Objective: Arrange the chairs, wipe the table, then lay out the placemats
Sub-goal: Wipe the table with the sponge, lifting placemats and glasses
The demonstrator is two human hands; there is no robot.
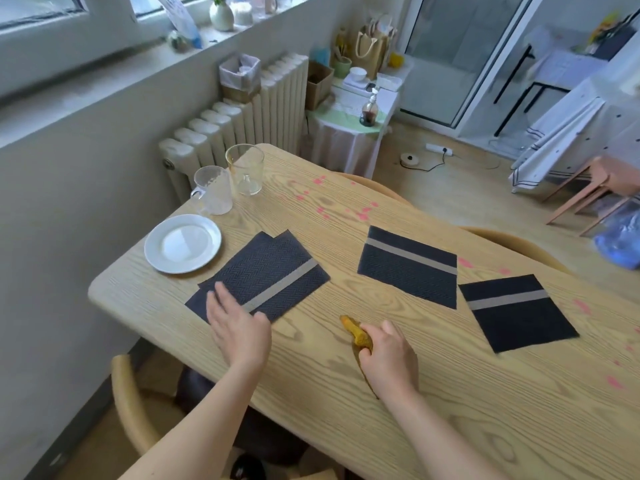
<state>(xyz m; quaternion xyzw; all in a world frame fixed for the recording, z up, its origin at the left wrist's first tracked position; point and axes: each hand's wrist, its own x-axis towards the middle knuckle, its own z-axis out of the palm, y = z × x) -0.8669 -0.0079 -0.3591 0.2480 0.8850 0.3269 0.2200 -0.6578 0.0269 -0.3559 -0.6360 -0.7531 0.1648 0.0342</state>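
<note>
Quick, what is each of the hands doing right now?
Left hand: open, flat on the stacked placemats.
Right hand: closed on a yellow cloth, on the table.

The desk (346, 393) is pale wood grain, flecked with pink spots (360, 213). Three dark herringbone placemats (270, 271) each carry one grey stripe. The plate (183, 243) is white; the cloth (356, 332) mustard yellow.
</note>
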